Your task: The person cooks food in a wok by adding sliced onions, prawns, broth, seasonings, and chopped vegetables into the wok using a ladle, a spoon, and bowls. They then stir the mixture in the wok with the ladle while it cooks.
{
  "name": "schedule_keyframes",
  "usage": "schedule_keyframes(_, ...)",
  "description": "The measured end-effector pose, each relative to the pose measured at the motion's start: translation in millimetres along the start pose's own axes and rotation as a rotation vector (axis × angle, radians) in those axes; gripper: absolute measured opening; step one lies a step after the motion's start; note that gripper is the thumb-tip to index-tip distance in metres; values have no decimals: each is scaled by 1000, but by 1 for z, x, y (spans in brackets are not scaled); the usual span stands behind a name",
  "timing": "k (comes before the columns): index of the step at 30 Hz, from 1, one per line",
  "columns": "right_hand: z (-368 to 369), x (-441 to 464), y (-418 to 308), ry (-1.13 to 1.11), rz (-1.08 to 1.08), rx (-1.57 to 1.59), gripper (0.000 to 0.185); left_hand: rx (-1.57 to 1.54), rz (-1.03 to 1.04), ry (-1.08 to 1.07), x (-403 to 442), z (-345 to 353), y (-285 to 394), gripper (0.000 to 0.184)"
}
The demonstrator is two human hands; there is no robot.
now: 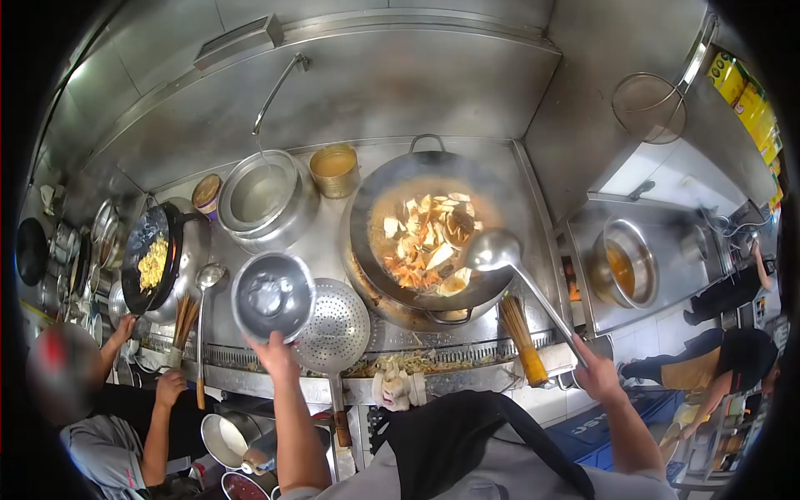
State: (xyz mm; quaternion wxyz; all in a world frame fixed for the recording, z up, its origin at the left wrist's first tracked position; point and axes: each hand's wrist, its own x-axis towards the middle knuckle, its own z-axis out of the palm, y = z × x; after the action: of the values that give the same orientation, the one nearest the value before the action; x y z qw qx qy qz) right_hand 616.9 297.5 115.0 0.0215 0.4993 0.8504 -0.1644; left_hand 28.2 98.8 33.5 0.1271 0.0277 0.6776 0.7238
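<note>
Left hand (279, 358) pinches the steel bowl (273, 296) at its 6 o'clock rim, bare counter (332, 243) toward 1; right hand (597, 368) grips the ladle (493, 250), wok (487, 200) at 10 o'clock.

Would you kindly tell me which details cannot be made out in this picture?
All in the head view:
- Left hand: some fingers, hidden by the metal bowl.
- Wok: whatever lies directly under the ladle, which covers it.
- Co-worker's head: blurred.
- Yellow packets: small print, too small.
</note>
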Motion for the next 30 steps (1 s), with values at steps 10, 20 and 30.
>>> schedule_keyframes(10,34,5,-33,-122,-69,95,76,-125,-107,-75,-20,19,-6,67)
schedule_keyframes(20,45,72,-59,-202,-62,-2,85,-242,-111,-251,-42,43,17,55)
schedule_keyframes(30,52,78,-98,-68,-95,434,87,-290,-164,-187,-39,15,25,55)
